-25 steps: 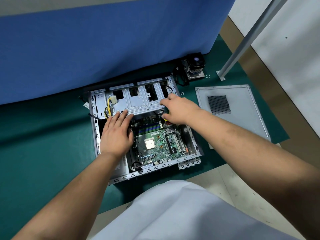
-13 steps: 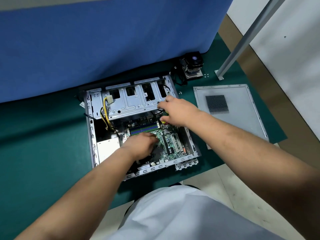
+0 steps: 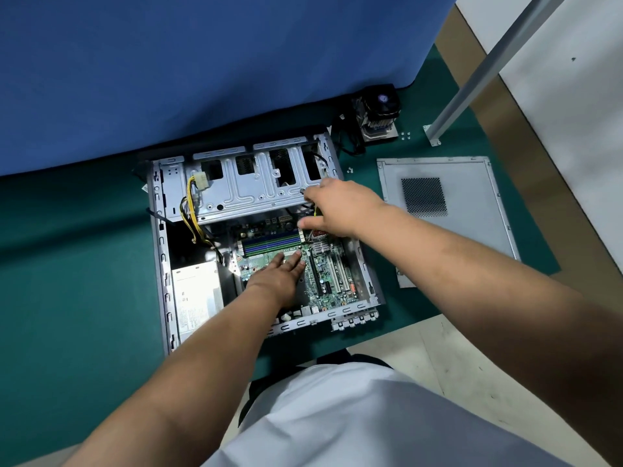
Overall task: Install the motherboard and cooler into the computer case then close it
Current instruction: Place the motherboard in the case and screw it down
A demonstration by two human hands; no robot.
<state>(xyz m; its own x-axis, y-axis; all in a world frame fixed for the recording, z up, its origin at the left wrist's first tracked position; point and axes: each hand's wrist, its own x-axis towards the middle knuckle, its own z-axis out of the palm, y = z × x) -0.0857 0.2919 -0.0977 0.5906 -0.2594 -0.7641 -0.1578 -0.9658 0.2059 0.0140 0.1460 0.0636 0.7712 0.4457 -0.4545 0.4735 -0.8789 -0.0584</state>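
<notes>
Left hand (image 3: 279, 278) lies flat, fingers straight, pressing the motherboard (image 3: 323, 274) inside the case (image 3: 161, 264). Right hand (image 3: 340, 207) hovers at the board's far edge, grip unclear. The cooler (image 3: 379, 112) sits beyond, nearer the right hand.

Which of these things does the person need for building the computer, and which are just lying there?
For the job:
computer case
motherboard, left hand flat on it
cooler, waiting on the mat
side panel, off
small screws
right hand, reaching in

Just there:
blue screen
green mat
metal post
</notes>
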